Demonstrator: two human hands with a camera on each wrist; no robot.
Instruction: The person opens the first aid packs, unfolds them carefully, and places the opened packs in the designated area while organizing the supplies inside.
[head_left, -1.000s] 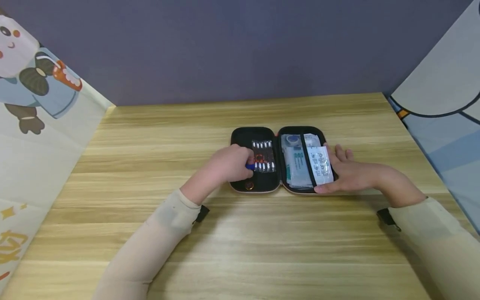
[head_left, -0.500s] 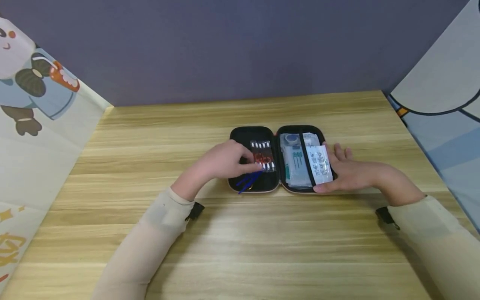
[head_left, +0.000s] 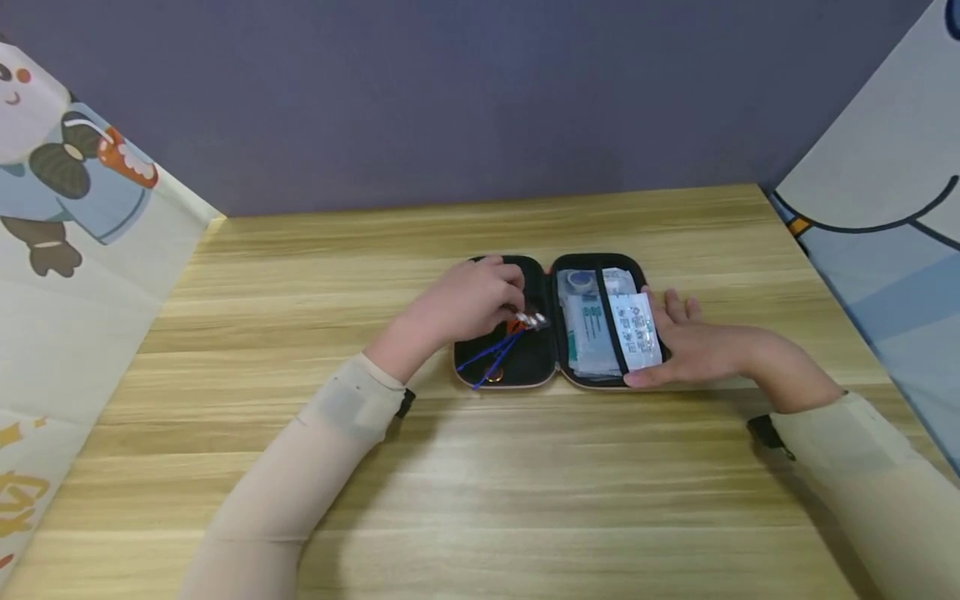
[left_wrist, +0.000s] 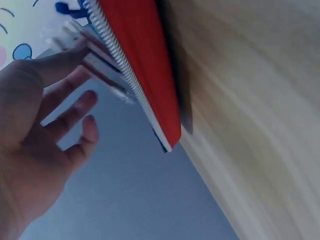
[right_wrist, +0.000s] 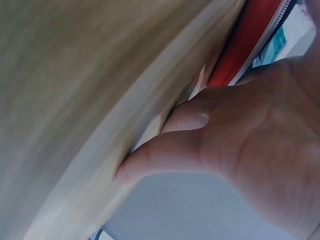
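Note:
A small zip case [head_left: 542, 362], red outside and black inside, lies unfolded on the table. Over its left half my left hand [head_left: 480, 298] pinches a clear pack of cotton swabs [head_left: 534, 321] with white tips. In the left wrist view, thumb and index finger hold this pack [left_wrist: 106, 70] beside the zipped rim, other fingers loosely bent. Blue tweezers [head_left: 495, 357] lie spread below that hand, near a small gold-rimmed round item [head_left: 494, 376]. My right hand [head_left: 693, 350] rests with extended fingers along the case's right edge, its thumb at the lower corner.
Clear packets [head_left: 588, 333] and a white printed sachet [head_left: 636, 329] fill the case's right half, crossed by a black elastic strap [head_left: 611, 321]. The wooden table [head_left: 562, 483] ends at a dark back wall [head_left: 480, 100]; cartoon-printed walls stand either side.
My left hand has let go of the blue tweezers, which now lie in the case's left half. It has shifted upward and lifted the swab pack. The right hand stays put.

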